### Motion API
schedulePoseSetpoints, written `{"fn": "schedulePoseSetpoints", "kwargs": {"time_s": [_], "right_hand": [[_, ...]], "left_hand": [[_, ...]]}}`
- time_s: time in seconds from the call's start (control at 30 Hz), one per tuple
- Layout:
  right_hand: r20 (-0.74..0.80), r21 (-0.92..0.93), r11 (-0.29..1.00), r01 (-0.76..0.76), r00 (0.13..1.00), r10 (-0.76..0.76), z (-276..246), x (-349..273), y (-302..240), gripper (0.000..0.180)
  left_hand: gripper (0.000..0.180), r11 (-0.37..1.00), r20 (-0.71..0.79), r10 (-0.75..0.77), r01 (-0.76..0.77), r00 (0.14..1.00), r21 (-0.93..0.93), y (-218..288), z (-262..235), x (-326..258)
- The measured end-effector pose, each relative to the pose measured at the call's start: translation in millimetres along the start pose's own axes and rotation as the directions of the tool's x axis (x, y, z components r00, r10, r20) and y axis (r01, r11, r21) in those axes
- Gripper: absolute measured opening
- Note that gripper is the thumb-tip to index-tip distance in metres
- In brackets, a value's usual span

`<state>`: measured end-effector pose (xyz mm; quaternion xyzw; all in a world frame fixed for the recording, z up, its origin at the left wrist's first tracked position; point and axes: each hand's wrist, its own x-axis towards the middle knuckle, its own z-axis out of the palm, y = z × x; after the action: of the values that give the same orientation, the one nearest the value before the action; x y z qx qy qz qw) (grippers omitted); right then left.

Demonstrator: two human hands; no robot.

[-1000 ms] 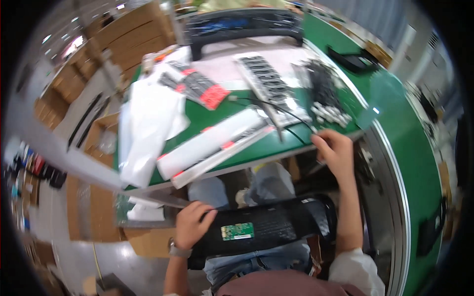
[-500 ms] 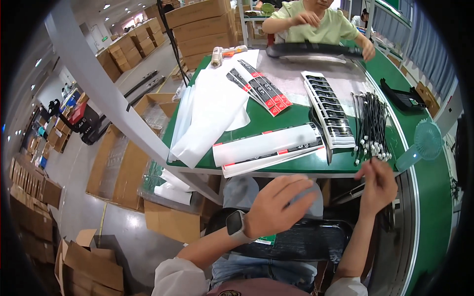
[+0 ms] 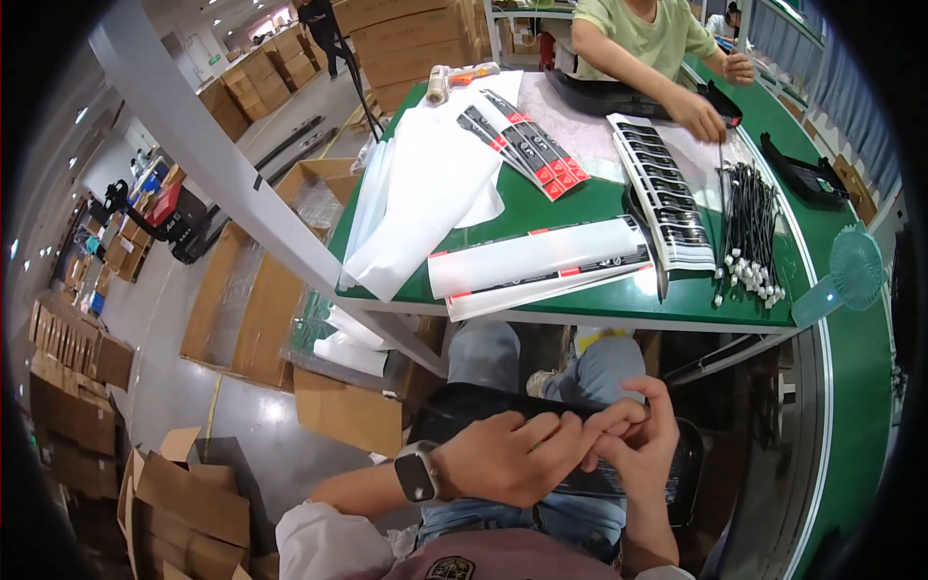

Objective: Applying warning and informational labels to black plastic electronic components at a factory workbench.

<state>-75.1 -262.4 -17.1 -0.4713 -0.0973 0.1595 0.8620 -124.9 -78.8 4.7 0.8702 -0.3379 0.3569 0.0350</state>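
Observation:
Across my lap lies a long black plastic part (image 3: pixel 459 406), partly covered by my hands. My left hand (image 3: pixel 517 454), with a watch on its wrist, is over the part with its fingers curled in. Its fingertips meet those of my right hand (image 3: pixel 640 440), whose thumb and fingers are pinched together. Whatever lies between the fingertips is hidden or too small to make out.
On the green table (image 3: pixel 556 217) ahead are white sheets (image 3: pixel 425 193), black-and-red label strips (image 3: pixel 532 145), a rack of black strips (image 3: pixel 667 198) and a bundle of black cables (image 3: pixel 752 227). A turquoise fan (image 3: pixel 851 271) stands right. A co-worker's hand (image 3: pixel 698 118) reaches toward the cables.
My right hand has come from the table's front edge, by the cables, down and left to my left hand. My left-hand fingers have curled in. The co-worker's arm has reached toward the cables.

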Motion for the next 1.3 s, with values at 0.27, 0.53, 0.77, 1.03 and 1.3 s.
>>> {"fn": "schedulePoseSetpoints", "kwargs": {"time_s": [0.27, 0.53, 0.77, 1.03, 1.3], "right_hand": [[0.375, -0.849, 0.346, 0.399, 0.917, -0.137, -6, -16, 59, 0.024], [0.130, -0.532, 0.796, -0.288, 0.901, 0.413, -25, -19, 127, 0.015], [0.107, -0.937, 0.347, 0.050, 0.983, 0.147, -54, -12, 141, 0.019], [0.124, -0.986, 0.125, 0.110, 0.986, 0.112, -63, -8, 149, 0.032], [0.238, -0.971, 0.003, 0.239, 0.965, 0.111, -60, -10, 156, 0.043]], "left_hand": [[0.056, 0.921, 0.269, -0.259, 0.321, 0.928, -0.220, 22, 26, -65], [0.025, 0.797, 0.504, -0.405, 0.564, 0.763, -0.215, 31, 43, -127], [0.018, 0.651, 0.518, -0.581, 0.741, 0.628, -0.168, 1, 76, -166], [0.019, 0.674, 0.545, -0.436, 0.661, 0.716, -0.330, -17, 99, -171], [0.029, 0.931, 0.464, -0.030, 0.194, 0.885, -0.310, -41, 107, -155]]}}
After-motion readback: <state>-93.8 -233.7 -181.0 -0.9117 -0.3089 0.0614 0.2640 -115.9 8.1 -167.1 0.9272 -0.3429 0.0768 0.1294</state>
